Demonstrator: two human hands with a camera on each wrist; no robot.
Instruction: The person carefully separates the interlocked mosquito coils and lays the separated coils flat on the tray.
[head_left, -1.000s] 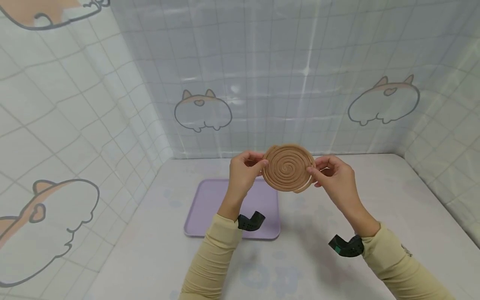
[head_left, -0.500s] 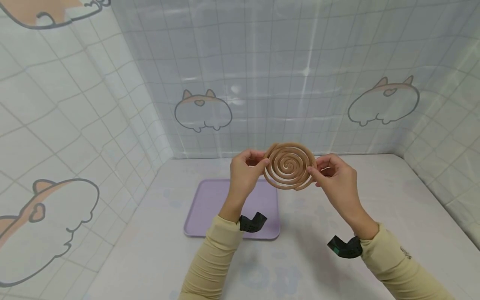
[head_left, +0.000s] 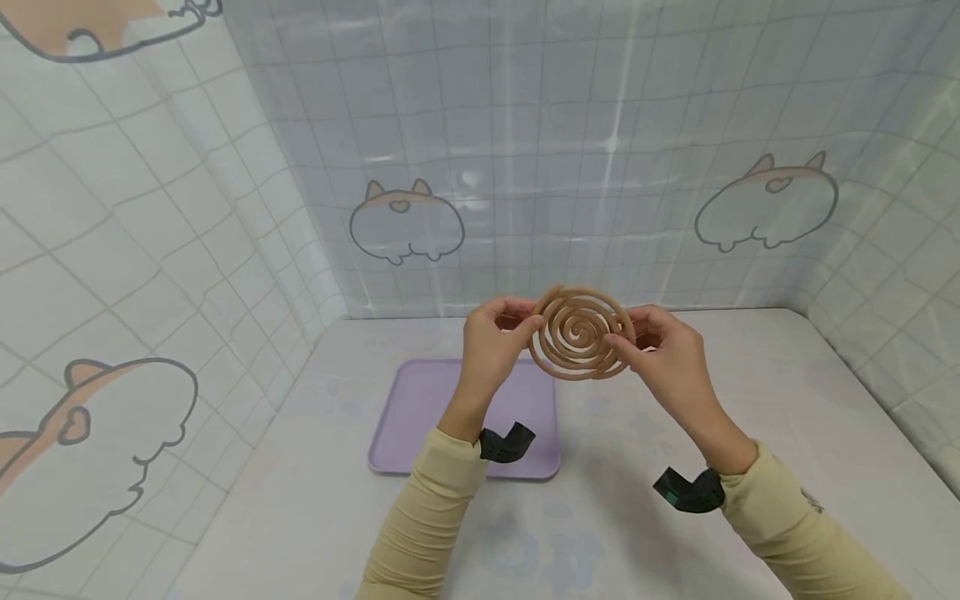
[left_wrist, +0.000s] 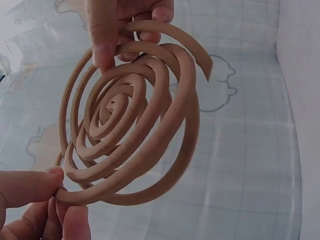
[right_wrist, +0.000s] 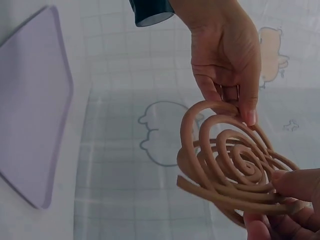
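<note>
Turns of the brown, round spiral coil (head_left: 578, 332), closely nested one second ago, now stand apart with visible gaps, and the right hand (head_left: 670, 352) has its thumb farther inward. Its fingers are curled, pinching the coil's right side, thumb on the front face. The left hand (head_left: 490, 343) likewise pinches the left rim. Coil is held raised above the white table (head_left: 787, 400). Pale purple, rectangular tray (head_left: 423, 412) lies on the table, partly covered by the left forearm

Head pic bright w/ wall (head_left: 555, 158) glare; wrist pics dim.
</note>
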